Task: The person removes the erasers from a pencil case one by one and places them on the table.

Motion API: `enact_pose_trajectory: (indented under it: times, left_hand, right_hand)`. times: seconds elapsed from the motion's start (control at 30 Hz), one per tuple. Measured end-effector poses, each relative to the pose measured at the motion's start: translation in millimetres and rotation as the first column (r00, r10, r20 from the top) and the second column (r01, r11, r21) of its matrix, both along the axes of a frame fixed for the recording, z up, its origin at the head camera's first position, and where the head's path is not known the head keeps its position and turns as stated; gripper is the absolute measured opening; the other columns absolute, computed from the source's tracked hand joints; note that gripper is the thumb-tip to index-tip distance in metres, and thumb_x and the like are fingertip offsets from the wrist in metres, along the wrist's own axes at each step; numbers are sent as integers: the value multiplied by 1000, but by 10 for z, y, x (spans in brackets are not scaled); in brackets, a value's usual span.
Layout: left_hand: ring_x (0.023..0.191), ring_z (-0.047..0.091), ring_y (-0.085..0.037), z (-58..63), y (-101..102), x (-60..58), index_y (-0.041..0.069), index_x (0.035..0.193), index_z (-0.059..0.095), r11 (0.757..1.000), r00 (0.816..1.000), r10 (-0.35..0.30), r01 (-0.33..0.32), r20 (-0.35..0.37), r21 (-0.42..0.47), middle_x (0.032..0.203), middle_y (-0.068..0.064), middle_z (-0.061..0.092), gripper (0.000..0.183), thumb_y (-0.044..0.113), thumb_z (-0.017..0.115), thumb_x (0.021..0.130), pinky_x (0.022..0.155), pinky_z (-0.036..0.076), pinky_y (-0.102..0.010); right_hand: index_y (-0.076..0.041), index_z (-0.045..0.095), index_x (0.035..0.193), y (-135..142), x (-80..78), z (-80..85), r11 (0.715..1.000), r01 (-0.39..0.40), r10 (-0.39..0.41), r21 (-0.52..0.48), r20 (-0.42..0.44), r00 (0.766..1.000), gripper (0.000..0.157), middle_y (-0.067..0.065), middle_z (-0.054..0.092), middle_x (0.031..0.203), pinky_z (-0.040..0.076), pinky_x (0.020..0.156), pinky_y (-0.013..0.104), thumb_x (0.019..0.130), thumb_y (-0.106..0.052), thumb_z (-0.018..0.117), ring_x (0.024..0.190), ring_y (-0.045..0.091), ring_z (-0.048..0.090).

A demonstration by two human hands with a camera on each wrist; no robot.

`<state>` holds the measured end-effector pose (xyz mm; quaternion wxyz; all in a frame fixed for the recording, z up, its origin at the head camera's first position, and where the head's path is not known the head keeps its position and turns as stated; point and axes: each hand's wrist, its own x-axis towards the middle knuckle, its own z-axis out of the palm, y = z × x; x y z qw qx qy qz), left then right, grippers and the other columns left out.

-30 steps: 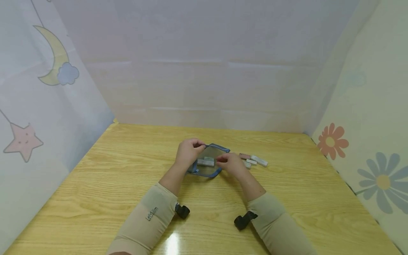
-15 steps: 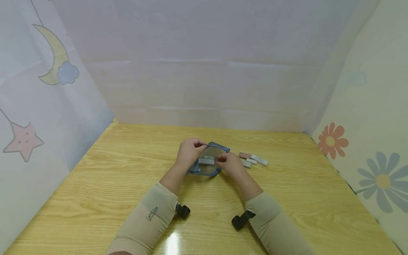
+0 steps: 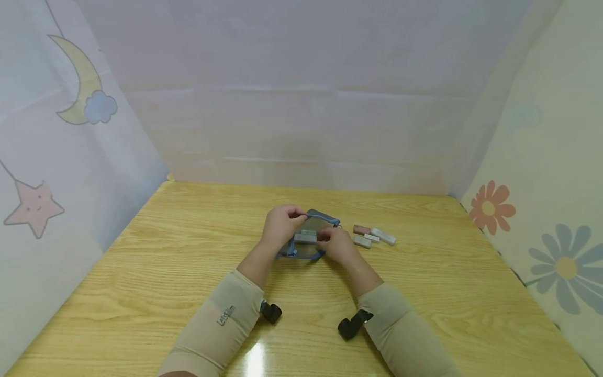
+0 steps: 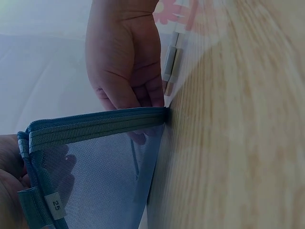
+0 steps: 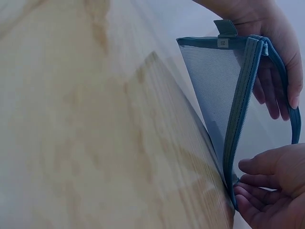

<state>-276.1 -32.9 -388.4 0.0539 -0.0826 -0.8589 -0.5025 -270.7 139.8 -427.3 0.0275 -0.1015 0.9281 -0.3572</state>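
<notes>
A blue-edged mesh zip pouch lies on the table with its mouth spread toward the right. My left hand pinches the far rim of the mouth between thumb and fingers. Inside, a grey rectangular block shows with a paler one behind it. My right hand reaches into the mouth, its fingertips close to the grey block's right end. In the right wrist view its thumb and loosely bent fingers stand apart beside the zipper edge, with nothing visible between them.
Right of the pouch lie a reddish block, a long white block, a small white block and a grey block. The wooden table meets patterned walls at the back and sides.
My right hand has edged left, further into the mouth, uncovering more of the grey block outside. My left hand keeps its pinch on the rim; the pouch's near edge has shifted slightly.
</notes>
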Motion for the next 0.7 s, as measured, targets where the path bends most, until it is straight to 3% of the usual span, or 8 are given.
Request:
enact_pose_trajectory:
  times: [0.3, 0.47, 0.7]
  left_hand:
    - [84, 59, -15, 16, 8, 11, 19, 86, 71, 1000, 1000, 4, -4, 18, -3, 93, 4, 66, 7, 23, 66, 85, 69, 49, -32]
    - [83, 59, -15, 22, 11, 16, 19, 86, 71, 1000, 1000, 2, -2, 23, 1, 93, 3, 66, 6, 23, 66, 85, 69, 49, -31]
    - [80, 58, -15, 13, 15, 13, 18, 85, 70, 1000, 1000, 6, -6, 20, 9, 92, 3, 66, 6, 22, 66, 84, 67, 48, -30]
  right_hand:
    - [-4, 66, 109, -4, 14, 10, 1000, 8, -8, 6, 25, 1000, 28, 8, 66, 99, 48, 81, 37, 82, -13, 67, 95, 22, 60]
    - [-8, 68, 100, -5, 13, 8, 1000, 19, -19, 2, 35, 999, 19, 5, 66, 95, 48, 78, 36, 82, -15, 68, 90, 20, 59]
    - [-6, 69, 100, -32, -12, -31, 999, 11, -11, 36, -6, 1000, 23, 5, 66, 93, 48, 76, 35, 79, -16, 70, 87, 19, 60]
